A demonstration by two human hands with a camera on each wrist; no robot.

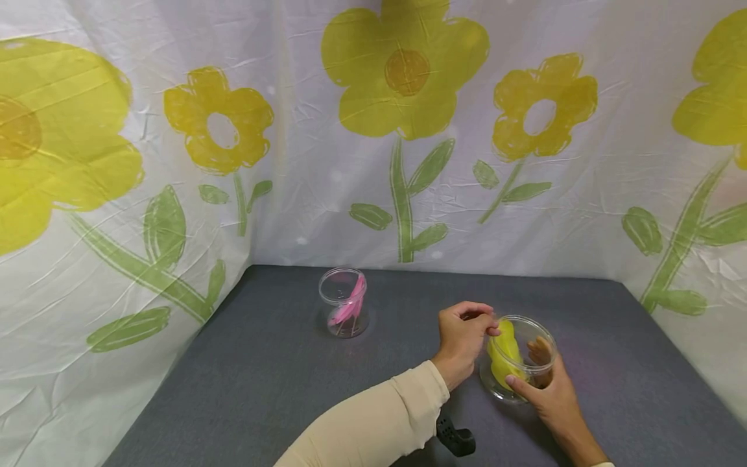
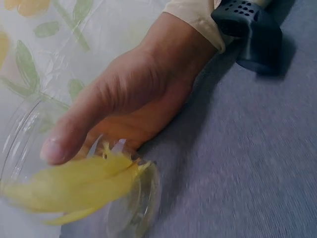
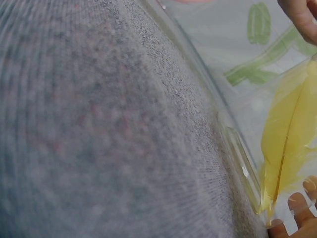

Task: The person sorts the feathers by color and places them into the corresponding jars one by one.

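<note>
A clear plastic jar (image 1: 533,322) stands on the grey table, tilted a little, with a yellow feather (image 1: 504,357) inside it. My right hand (image 1: 545,392) grips the jar from the near side, thumb on its wall. My left hand (image 1: 467,334) is at the jar's mouth, and its curled fingers pinch the top of the feather. The left wrist view shows the right hand (image 2: 129,99) round the jar (image 2: 138,198) with the feather (image 2: 74,188) below the thumb. In the right wrist view the feather (image 3: 290,144) lies against the jar wall (image 3: 237,158).
A second clear jar (image 1: 344,301) holding a pink feather (image 1: 352,303) stands upright at the back left of the table (image 1: 262,389). Flowered cloth walls (image 1: 373,162) close in the back and both sides. A black wrist camera (image 1: 455,441) hangs under my left forearm.
</note>
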